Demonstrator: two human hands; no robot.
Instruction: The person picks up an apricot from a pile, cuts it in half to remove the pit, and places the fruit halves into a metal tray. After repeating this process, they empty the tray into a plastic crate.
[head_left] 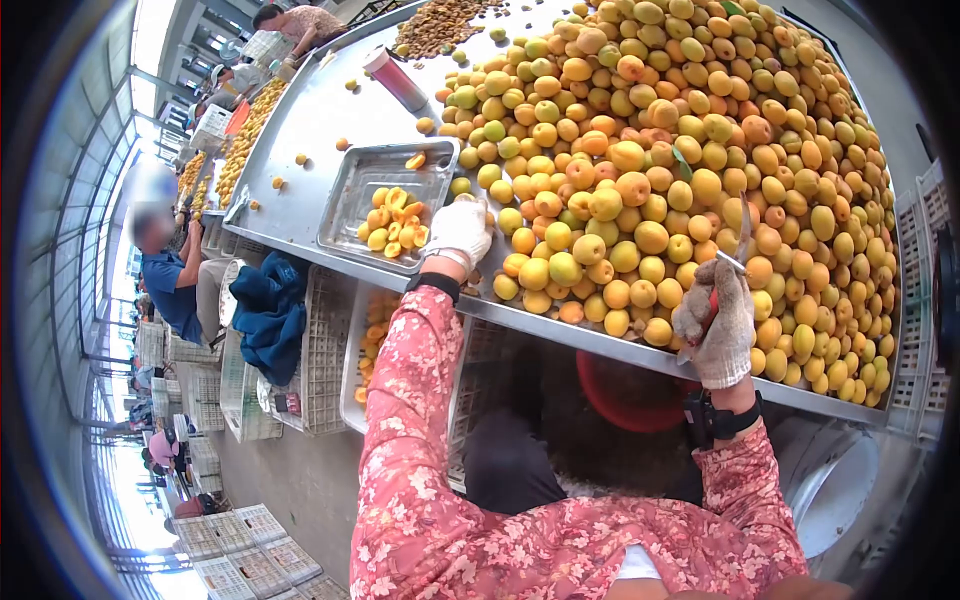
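Observation:
My left hand (460, 234), in a white glove, is at the right edge of a metal tray (345, 190). Its fingers look curled in, and anything inside them is hidden. Cut apricot halves (395, 222) lie in the tray, their orange insides showing. In a soiled glove, my right hand (722, 325) is closed around a knife (744, 235); some red shows between the fingers and the blade points up and away. Beyond both hands rises a big heap of whole yellow-orange apricots (640, 190).
A metal table (290, 215) carries the heap, a red cylinder (395, 80) and brown pits (440, 28). Below its edge are a tray of apricot halves (362, 345) and a red tub (625, 390). Crates (325, 330) stand at left; other people (178, 270) sit farther off.

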